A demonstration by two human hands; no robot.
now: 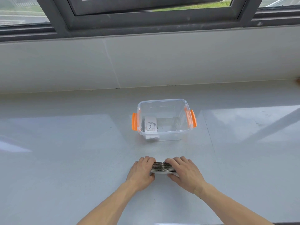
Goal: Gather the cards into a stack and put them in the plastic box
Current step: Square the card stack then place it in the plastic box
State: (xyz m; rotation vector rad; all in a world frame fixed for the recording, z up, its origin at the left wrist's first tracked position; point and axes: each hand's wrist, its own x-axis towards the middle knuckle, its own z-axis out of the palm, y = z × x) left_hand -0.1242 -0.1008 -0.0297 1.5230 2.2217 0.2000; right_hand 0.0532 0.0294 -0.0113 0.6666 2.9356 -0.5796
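Left hand and right hand are squeezing the card stack between them, fingers curled, plastic box lying just beyond.

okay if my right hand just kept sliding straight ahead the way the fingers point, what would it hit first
Likely the clear plastic box. The right hand points forward and slightly left over the card stack, and only bare counter lies between; depth is uncertain.

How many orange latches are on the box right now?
2. One latch is on the left end of the clear box, the other latch on its right end. The near and far sides show none.
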